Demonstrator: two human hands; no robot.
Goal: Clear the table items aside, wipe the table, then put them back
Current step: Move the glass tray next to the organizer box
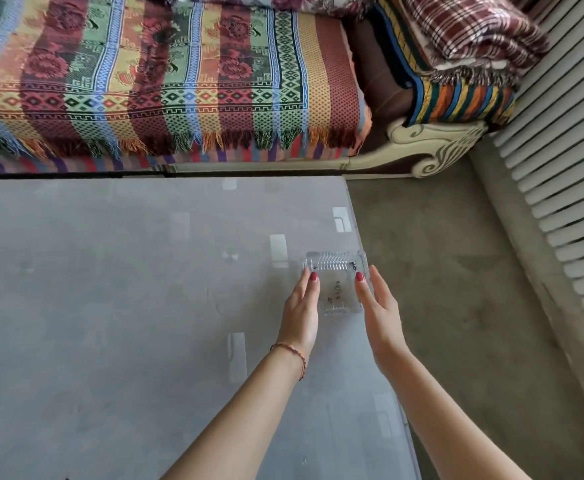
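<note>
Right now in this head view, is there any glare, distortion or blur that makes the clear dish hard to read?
Head view: pale rectangular reflections dot the glass table; wide-angle bending curves the slatted wall and sofa; the clear dish nearly vanishes against the grey, its edges faint between the left hand and right hand; lighting is soft and even, with no hard shadows.

Two bare forearms enter from the bottom of the frame, with no sleeves showing. The left hand and right hand have red-painted fingernails. A thin braided cord bracelet, reddish with lighter strands, circles the left wrist.
</note>
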